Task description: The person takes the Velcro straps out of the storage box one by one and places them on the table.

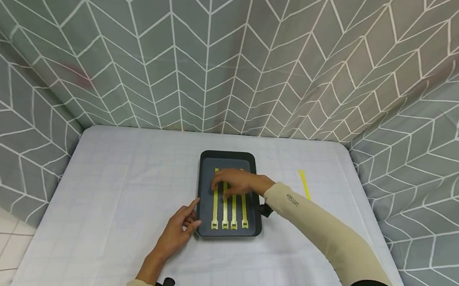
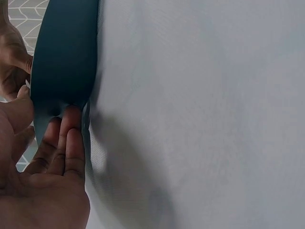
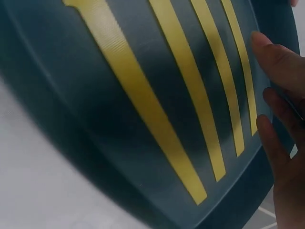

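Observation:
A dark rectangular tray (image 1: 231, 234) lies on the cloth-covered table. Several yellow cable straps with slotted heads lie lengthwise in it, roughly side by side, among them the rightmost strap (image 1: 244, 212). My left hand (image 1: 175, 231) holds the tray's left edge; in the left wrist view its fingers (image 2: 71, 148) press the outer wall, the thumb at the rim. Over the upper part of the tray is my right hand (image 1: 238, 181), fingers loosely bent beside the leftmost strap (image 3: 244, 71). No strap shows between its thumb and fingers.
Another yellow strap (image 1: 304, 184) lies on the white tablecloth (image 1: 131, 173) right of the tray, partly hidden by the right sleeve. Grey patterned curtains (image 1: 210, 46) hang behind the table and at both sides.

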{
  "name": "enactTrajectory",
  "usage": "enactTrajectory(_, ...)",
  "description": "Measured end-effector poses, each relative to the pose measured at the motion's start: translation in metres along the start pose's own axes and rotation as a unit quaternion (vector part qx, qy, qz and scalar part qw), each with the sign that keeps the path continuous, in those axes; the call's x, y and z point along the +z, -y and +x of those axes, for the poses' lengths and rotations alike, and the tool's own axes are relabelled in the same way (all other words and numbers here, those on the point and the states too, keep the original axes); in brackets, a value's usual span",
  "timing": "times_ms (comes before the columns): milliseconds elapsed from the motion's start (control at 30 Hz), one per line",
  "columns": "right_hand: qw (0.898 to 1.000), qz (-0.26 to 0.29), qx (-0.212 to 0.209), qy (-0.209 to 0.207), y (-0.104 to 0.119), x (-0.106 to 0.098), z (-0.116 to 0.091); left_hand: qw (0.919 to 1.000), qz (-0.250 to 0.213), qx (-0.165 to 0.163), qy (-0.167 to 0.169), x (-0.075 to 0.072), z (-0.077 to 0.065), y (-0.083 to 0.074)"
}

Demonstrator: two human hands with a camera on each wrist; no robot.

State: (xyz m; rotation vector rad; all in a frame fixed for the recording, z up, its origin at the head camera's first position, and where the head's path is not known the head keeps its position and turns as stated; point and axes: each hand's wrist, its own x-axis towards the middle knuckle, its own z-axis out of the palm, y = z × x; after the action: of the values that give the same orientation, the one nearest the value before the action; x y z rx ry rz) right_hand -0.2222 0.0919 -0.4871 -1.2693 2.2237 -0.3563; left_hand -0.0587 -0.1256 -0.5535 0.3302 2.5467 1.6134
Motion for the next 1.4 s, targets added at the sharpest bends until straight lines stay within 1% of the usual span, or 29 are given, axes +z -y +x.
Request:
enactTrajectory(233, 0.999, -0.022, 0.028, 0.027, 0.004, 0.005, 0.007, 1.0, 0.003, 0.0, 0.006, 0.002, 0.0, 0.001)
enactTrajectory(500, 0.998, -0.059, 0.006, 0.034, 0.004, 0.008, 0.009, 1.0, 0.002, 0.005, 0.004, 0.001, 0.0, 0.001)
enactTrajectory(633, 0.995, -0.096, 0.005, 0.03, 0.005, 0.011, 0.009, 1.0, -0.001, 0.006, 0.006, 0.001, 0.0, 0.0)
enactTrajectory(700, 0.993, -0.12, -0.005, 0.025, 0.006, 0.012, 0.009, 1.0, 0.0, 0.004, 0.006, 0.002, 0.0, 0.0)
enactTrajectory(767, 0.989, -0.144, -0.025, 0.015, 0.007, 0.014, 0.01, 1.0, 0.002, 0.001, 0.005, 0.002, 0.0, 0.001)
enactTrajectory(867, 0.982, -0.18, -0.056, 0.001, 0.008, 0.016, 0.012, 1.0, 0.002, 0.001, 0.005, 0.002, 0.0, 0.002)
enactTrajectory(933, 0.977, -0.201, -0.066, -0.002, 0.009, 0.018, 0.014, 1.0, -0.001, 0.004, 0.004, 0.002, 0.001, 0.003)
enactTrajectory(1167, 0.965, -0.253, -0.062, 0.003, 0.014, 0.022, 0.018, 1.0, -0.003, 0.009, 0.001, 0.004, 0.001, 0.006)
enactTrajectory(1400, 0.956, -0.28, -0.081, -0.019, 0.016, 0.024, 0.021, 1.0, 0.003, 0.005, 0.002, 0.003, 0.001, 0.006)
